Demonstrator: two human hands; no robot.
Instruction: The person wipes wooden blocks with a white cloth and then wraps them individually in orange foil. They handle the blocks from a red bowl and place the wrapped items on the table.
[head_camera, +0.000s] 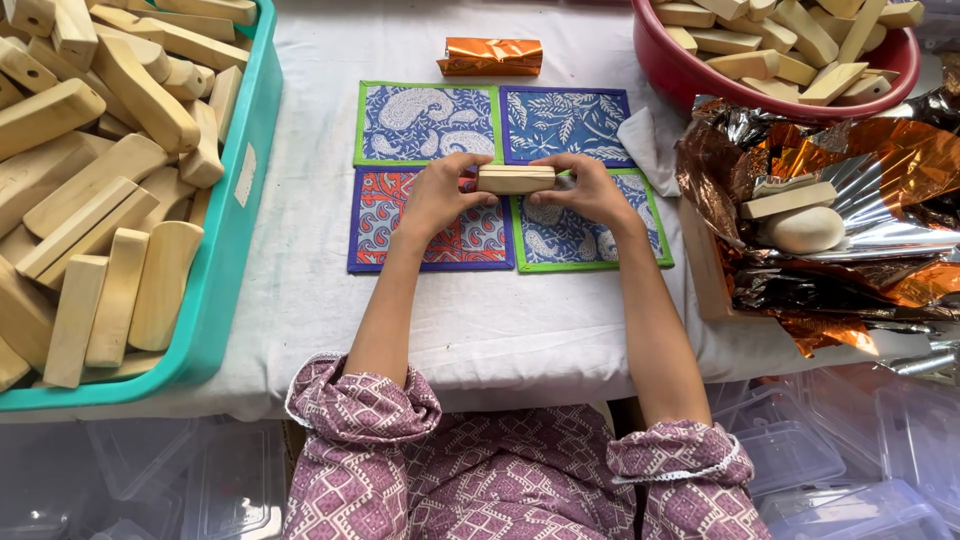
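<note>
Together, hands: left hand (432, 198) and right hand (588, 190) each pinch one end of a pale wooden block (516, 179).
Underneath: four patterned cloth squares (430, 125) on a white table (480, 330).

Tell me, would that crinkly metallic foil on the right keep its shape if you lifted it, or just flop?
The foil would probably flop and crackle: it lies in loose, sharp creases. It looks thin and light, and a wooden block and a rounded pale lump rest on it. Its glossy surface may be slippery and tear easily.
</note>
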